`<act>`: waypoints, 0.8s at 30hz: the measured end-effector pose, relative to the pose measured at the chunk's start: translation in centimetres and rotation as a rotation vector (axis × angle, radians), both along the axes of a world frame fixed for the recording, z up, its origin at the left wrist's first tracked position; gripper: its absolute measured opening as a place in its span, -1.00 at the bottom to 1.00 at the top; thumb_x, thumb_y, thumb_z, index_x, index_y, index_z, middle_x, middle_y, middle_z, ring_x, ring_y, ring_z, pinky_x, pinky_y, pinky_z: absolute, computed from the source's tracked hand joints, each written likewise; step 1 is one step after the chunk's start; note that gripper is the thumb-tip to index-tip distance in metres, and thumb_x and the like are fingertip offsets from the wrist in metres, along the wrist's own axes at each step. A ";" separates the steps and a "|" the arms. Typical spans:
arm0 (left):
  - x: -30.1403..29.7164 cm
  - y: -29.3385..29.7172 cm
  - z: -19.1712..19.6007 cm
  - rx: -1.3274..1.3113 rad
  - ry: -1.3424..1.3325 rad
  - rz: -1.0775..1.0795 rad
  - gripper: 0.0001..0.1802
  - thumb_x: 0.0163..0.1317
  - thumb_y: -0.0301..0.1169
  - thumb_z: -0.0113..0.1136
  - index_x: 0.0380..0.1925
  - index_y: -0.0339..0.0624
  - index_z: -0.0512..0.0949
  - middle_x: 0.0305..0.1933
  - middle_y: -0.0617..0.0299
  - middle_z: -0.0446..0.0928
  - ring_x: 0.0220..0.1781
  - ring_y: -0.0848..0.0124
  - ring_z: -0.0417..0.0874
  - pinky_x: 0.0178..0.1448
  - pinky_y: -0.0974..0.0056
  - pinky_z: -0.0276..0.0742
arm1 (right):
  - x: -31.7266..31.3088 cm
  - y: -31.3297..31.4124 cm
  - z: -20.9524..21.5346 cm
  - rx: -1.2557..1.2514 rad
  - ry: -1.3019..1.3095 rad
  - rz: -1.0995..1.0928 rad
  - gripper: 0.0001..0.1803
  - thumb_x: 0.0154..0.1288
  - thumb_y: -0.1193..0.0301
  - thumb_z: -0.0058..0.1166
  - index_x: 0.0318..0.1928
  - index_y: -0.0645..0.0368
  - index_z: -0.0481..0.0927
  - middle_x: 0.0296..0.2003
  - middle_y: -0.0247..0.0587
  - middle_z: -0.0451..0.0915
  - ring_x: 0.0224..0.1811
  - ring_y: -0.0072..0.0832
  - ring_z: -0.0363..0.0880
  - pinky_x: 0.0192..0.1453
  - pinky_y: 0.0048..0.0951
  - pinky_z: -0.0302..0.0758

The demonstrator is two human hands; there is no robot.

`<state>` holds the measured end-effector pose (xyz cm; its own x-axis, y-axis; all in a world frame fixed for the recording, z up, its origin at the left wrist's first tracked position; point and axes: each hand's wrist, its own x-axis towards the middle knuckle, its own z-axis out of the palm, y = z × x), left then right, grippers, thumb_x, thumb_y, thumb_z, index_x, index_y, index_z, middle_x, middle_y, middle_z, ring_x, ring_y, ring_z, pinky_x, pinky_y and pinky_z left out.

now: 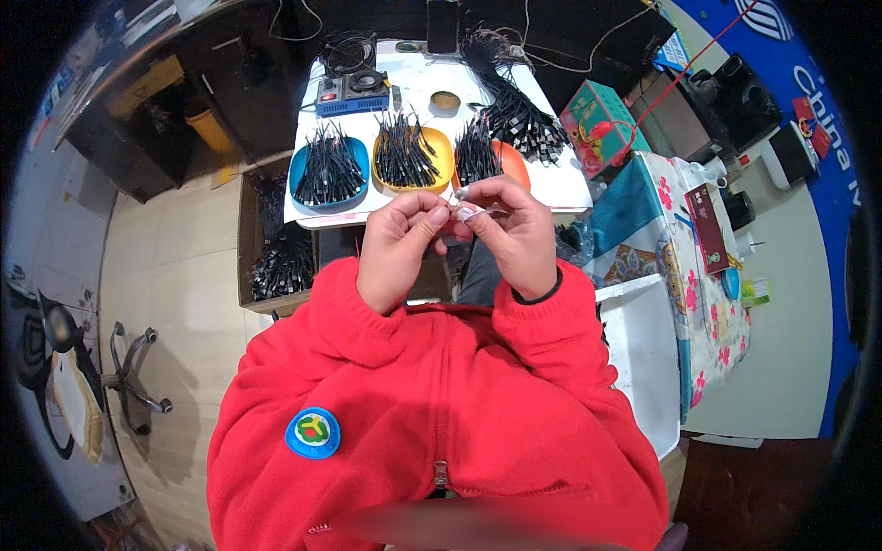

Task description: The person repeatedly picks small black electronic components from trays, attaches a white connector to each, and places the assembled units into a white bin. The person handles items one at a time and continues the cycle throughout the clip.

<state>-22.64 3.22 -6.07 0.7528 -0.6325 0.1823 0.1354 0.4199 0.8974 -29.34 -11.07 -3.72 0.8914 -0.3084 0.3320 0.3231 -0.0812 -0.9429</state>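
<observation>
here, small white piece (469, 212): held up between the two hands, in front of the chest, by the near edge of the white tabletop (565, 188).
its long axis: too small to read surely; a thin pale end seems to point toward the left fingers.
left hand (397, 241): thumb and forefinger pinched nearly together, apparently on that thin end, just left of the piece.
right hand (522, 230): thumb and forefinger closed on the piece from its right; this is the nearer hand, its fingers partly covering it.
yellow bowl (446, 150): just beyond the fingertips, holding black cables (404, 158) that lie lengthwise, away from the person.
orange bowl (515, 165): behind the right hand, partly hidden, with a similar bunch.
blue bowl (295, 176): beyond the left hand and to its left, also filled with cables.
large cable sheaf (525, 127): farther off, right of the bowls, slanting toward the near right.
</observation>
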 end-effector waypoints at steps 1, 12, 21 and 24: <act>0.1 0.0 0.0 0.002 0.016 -0.028 -0.84 0.35 -0.46 0.01 -0.21 -0.35 0.49 -0.33 0.15 0.61 -0.31 0.53 0.62 -0.35 0.52 0.41 | 0.2 0.0 0.1 0.031 0.003 0.048 -0.88 0.18 0.54 0.20 -0.30 0.31 0.54 -0.36 -0.31 0.52 -0.46 -0.62 0.55 -0.40 -0.62 0.50; 0.6 0.4 -0.5 -0.219 0.377 -0.327 -0.84 0.37 -0.45 -0.01 -0.23 -0.35 0.49 -0.44 0.17 0.54 -0.59 0.63 0.29 -0.47 0.55 0.23 | 0.0 1.3 -0.8 0.045 -0.160 0.007 -0.95 0.23 0.67 0.09 -0.29 0.35 0.51 -0.37 -0.26 0.53 -0.45 -0.58 0.59 -0.35 -0.61 0.50; 0.9 1.3 0.1 -0.230 0.433 -0.426 -0.83 0.36 -0.44 0.00 -0.22 -0.35 0.49 -0.44 0.15 0.53 -0.62 0.65 0.26 -0.50 0.57 0.20 | 0.0 1.3 -0.7 0.202 -0.068 0.133 -0.91 0.26 0.60 0.11 -0.24 0.32 0.50 -0.33 -0.29 0.55 -0.36 -0.61 0.57 -0.21 -0.62 0.51; 0.9 1.4 0.1 -0.225 0.412 -0.407 -0.83 0.36 -0.45 0.01 -0.21 -0.36 0.49 -0.44 0.15 0.53 -0.62 0.66 0.26 -0.50 0.59 0.19 | -0.3 1.1 -0.4 0.117 -0.059 0.159 -0.91 0.25 0.60 0.11 -0.24 0.32 0.50 -0.33 -0.29 0.55 -0.33 -0.61 0.57 -0.20 -0.62 0.50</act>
<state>-21.77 4.66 -5.93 0.4961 -0.8636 0.0900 0.6409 0.4342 0.6330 -29.67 -9.98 -4.07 0.9119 -0.2048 0.3558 0.3785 0.0840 -0.9218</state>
